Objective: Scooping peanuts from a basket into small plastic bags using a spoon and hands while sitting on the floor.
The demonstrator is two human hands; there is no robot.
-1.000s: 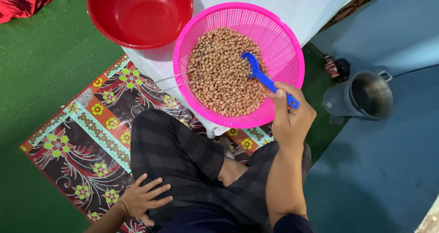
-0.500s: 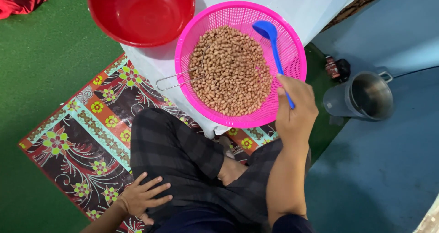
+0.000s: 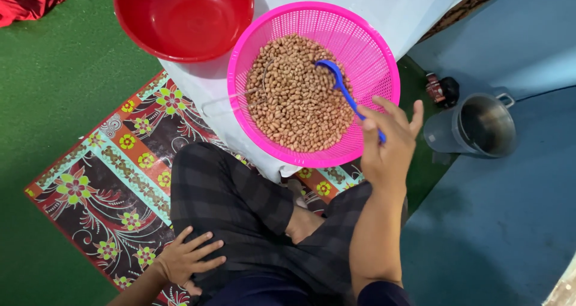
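Your right hand (image 3: 389, 145) pinches the handle of a blue plastic spoon (image 3: 343, 90) between the thumb and the bent fingers; the forefinger and the outer fingers stand half spread, tips pointing up and away from you, so the hand is only loosely closed around the handle's end. The forearm rises straight from the lower edge of the view, wrist slightly cocked, hand hovering over the near right rim of the pink basket (image 3: 372, 48). The spoon slants from your grip up and leftward, and its bowl lies on the heap of peanuts (image 3: 297, 99), near the middle of the basket towards its far side.

Your left hand (image 3: 187, 259) lies flat on your left thigh, fingers spread wide and relaxed, holding nothing, resting on the dark checked cloth of your trousers (image 3: 240, 210).

The basket is round, of perforated plastic with a fine lattice wall and a smooth rim; the peanuts in it are small, oval and pale brown in their skins. It sits on a white sheet (image 3: 384, 3), towards that sheet's near edge. A glossy red plastic basin (image 3: 183, 18) stands touching the basket's left rim, at the sheet's far left corner. Under you lies a flowered mat (image 3: 102, 180) on green flooring. A steel pot (image 3: 486, 126) stands off to the right on the blue floor.
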